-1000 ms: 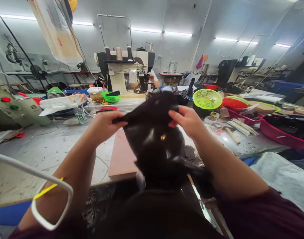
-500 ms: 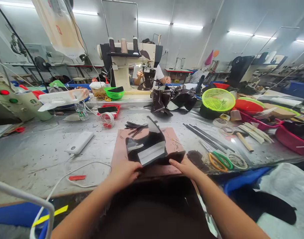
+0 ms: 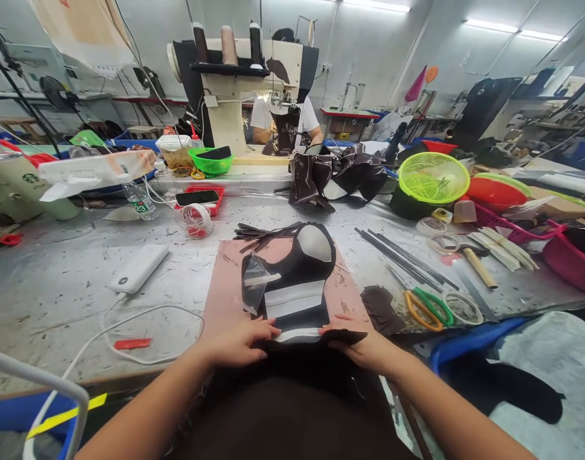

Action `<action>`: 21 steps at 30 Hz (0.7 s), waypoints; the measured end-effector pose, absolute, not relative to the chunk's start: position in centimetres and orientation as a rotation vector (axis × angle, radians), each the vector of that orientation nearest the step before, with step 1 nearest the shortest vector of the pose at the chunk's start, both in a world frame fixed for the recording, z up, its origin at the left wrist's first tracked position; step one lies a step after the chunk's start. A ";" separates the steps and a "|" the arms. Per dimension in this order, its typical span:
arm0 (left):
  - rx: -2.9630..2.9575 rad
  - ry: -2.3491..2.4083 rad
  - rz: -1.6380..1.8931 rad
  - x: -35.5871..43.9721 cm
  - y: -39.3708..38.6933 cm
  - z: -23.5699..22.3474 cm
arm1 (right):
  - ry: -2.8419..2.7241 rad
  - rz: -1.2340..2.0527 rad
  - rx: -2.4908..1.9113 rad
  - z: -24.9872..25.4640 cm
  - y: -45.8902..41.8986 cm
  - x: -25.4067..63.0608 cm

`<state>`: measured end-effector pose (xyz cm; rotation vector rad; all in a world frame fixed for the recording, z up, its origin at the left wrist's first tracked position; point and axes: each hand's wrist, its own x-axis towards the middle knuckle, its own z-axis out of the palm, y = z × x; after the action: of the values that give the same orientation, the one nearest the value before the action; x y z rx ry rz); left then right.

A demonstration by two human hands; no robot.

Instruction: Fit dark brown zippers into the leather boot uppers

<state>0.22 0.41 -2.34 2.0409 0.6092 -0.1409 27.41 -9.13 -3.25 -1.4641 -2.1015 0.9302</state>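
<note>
A black leather-like piece (image 3: 296,265) lies on a pink board (image 3: 225,268), its curved far end bearing a pale grey patch. White strips run across its lower part, and a clear film-like scrap covers its left side. My left hand (image 3: 239,338) is closed on the near left edge, fingers on top and thumb lower down. At the near right edge, my right hand (image 3: 359,345) grips the same piece, a dark flap lying across its fingers. Dark thin strips (image 3: 258,235) sit at the board's far edge.
Right of the board are long dark strips (image 3: 402,259), scissors (image 3: 424,310), a hammer (image 3: 479,267) and a green basket (image 3: 433,182). A power bank (image 3: 141,268) with a white cable lies left. Dark glossy pieces (image 3: 335,176) are piled ahead; a person sits behind a sewing machine (image 3: 225,121).
The black piece has gone from raised and bent to lying flatter on the board, its rounded far end now showing. Both hands have come slightly nearer the table's front edge.
</note>
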 end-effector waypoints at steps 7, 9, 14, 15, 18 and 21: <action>1.937 0.781 -0.232 -0.1 0.4 -2.0 | -1.968 1.213 -1.483 -2.3 -6.4 28.0; 1.899 0.889 -0.200 0.1 0.0 -1.7 | -1.876 1.325 -1.471 -2.0 -6.0 28.7; 1.880 0.982 -0.058 1.1 -0.6 -1.0 | -1.614 1.018 -1.597 0.8 -3.8 28.2; 1.895 0.989 -0.047 1.3 -0.6 -1.0 | -1.660 0.955 -1.614 1.3 -2.9 27.0; 1.937 0.991 -0.031 1.5 -0.7 -1.1 | -1.904 0.906 -1.632 1.7 0.5 22.1; 1.943 1.001 -0.024 1.3 -1.0 -1.4 | -1.827 0.815 -1.498 1.6 3.0 18.2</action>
<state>1.34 -0.98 -1.39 1.9433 1.0013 -0.0235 18.23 2.96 1.61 -1.4981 -1.8265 0.8154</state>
